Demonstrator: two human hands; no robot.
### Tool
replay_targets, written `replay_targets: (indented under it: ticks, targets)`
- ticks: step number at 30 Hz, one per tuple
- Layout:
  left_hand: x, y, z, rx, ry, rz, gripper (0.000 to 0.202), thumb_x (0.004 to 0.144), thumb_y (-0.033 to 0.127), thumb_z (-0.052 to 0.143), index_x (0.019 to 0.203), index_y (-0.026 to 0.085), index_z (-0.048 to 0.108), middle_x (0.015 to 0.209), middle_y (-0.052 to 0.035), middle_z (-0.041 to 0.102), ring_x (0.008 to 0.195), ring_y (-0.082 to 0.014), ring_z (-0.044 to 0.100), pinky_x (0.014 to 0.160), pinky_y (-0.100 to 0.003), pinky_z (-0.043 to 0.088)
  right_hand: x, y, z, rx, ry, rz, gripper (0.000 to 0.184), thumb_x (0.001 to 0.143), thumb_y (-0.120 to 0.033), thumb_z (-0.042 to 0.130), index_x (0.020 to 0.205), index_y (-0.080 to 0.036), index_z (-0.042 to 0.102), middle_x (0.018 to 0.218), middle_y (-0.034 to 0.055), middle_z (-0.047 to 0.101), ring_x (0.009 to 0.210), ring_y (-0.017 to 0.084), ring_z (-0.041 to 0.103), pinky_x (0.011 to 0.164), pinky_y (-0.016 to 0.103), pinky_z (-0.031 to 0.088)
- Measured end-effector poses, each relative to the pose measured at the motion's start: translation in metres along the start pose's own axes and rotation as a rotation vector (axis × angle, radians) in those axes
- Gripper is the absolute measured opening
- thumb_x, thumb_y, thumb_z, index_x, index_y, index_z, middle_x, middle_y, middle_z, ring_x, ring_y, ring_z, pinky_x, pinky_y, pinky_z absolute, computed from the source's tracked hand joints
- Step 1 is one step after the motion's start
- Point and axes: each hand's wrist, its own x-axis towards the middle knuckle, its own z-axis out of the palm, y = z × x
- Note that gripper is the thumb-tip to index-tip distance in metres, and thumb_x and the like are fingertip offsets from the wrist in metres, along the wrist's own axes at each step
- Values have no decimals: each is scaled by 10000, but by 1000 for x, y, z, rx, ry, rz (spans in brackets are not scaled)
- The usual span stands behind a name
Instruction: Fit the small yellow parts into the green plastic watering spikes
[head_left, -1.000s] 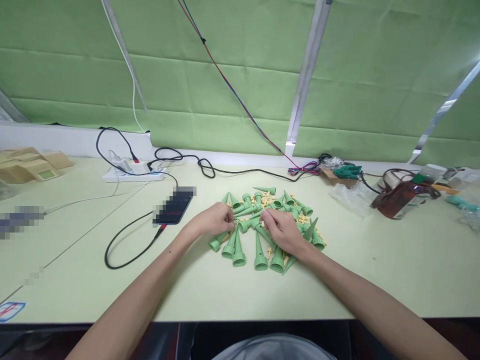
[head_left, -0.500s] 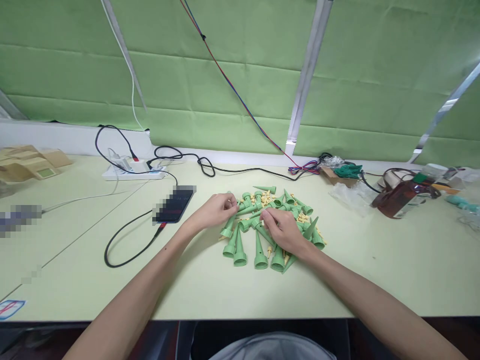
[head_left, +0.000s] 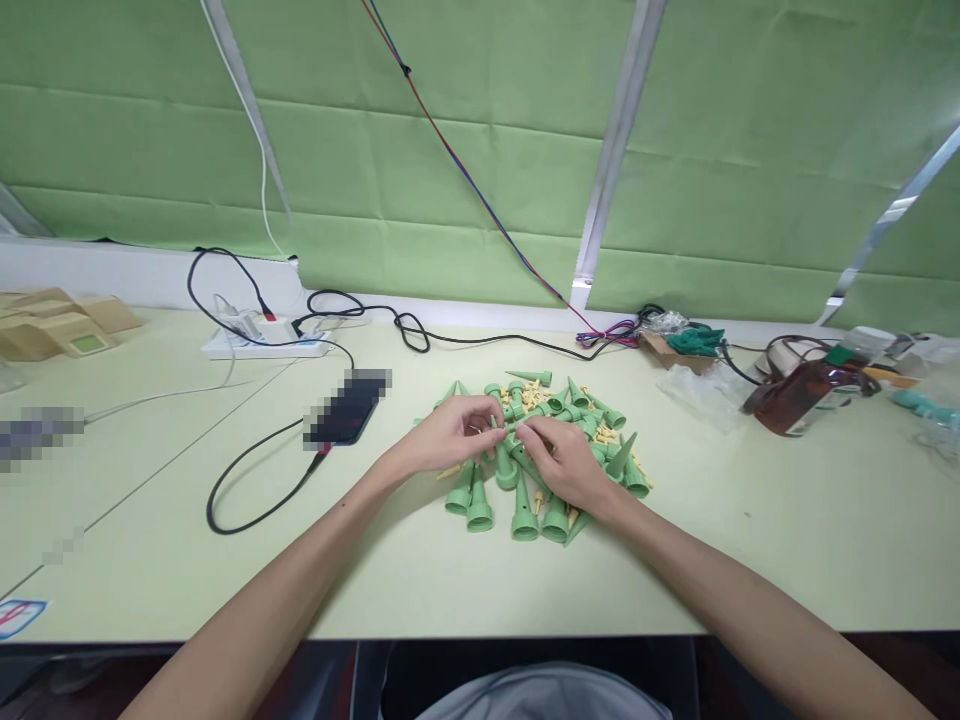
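Note:
Just above a heap of green plastic cone-shaped spikes [head_left: 481, 508] and small yellow nozzle-like pieces [head_left: 539, 500], my two hands meet fingertip to fingertip. My left hand [head_left: 461, 435] is closed, and a green spike [head_left: 505, 470] hangs at its fingers with the wide end down. My right hand [head_left: 564, 458] is closed in a pinch close to the left fingertips. What lies in the right pinch is too small and too covered to make out. Other spikes lie around and under both hands, some with the wide round end toward me.
A phone [head_left: 346, 408] with a black cable lies left of the heap, near a white power strip [head_left: 262, 342]. At the right are a clear plastic bag [head_left: 703, 398] and a brown bottle [head_left: 802, 398] on its side. Brown cardboard [head_left: 67, 322] sits far left.
My left hand has moved right, up to my right hand, bringing a green spike with it. My right hand has hardly moved and stays pinched.

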Motion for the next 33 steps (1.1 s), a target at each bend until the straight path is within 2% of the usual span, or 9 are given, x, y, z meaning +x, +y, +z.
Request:
replay_targets:
  ticks: [7,14,18,23,26,29,31,33]
  targets:
    - [-1,4,1,50,37,12,184,837,339,609,860,158,631,690,7,609,639,-118,567,599,-219,444,-1,-2,-1,-4,-44,-17,257,988,-323,462,835,-185,614,705,15,597,609,143,493,604,269,376]
    - [0,2,2,94,71,67,184,844,310,596,877,150,680,831,-28,668,728,-133,595,683,-234,473,-2,-1,0,-2,-82,-36,258,987,-338,470,874,-180,641,719,26,620,619,146,515,618,273,391]
    - [1,2,2,112,56,86,204,856,326,594,892,152,693,842,-31,673,738,-138,601,693,-237,480,-1,0,0,12,-54,-35,281,1003,-312,429,840,-182,617,732,24,609,662,149,531,647,272,390]
    - [-1,3,-3,186,21,71,201,832,324,627,913,155,699,848,-34,676,753,-145,592,691,-235,473,-1,2,0,-8,6,-18,350,1010,-304,393,696,-194,500,620,-13,474,581,136,435,596,275,344]
    - [-3,3,-10,244,-18,51,276,818,347,639,1024,170,685,940,-45,694,809,-162,607,698,-236,471,0,2,0,-9,7,-8,365,1012,-310,385,669,-200,446,610,-17,451,571,135,420,592,279,333]
    - [-3,1,-15,291,-20,48,277,856,299,564,1088,183,662,1005,-45,695,831,-158,614,697,-231,465,0,1,0,-5,6,-10,356,1010,-303,386,670,-203,422,614,-16,453,573,136,421,597,281,331]
    - [-2,-2,-17,350,30,49,238,867,262,517,1029,176,668,978,-44,695,800,-150,606,693,-232,456,0,1,0,-7,9,-9,359,1010,-302,384,665,-205,406,612,-16,448,571,137,415,595,282,327]
    - [-1,-5,-18,441,85,42,188,855,243,506,904,163,669,872,-41,689,727,-146,583,658,-235,436,0,0,0,-14,12,-6,369,1011,-309,378,657,-208,395,608,-14,445,568,140,411,591,284,325]
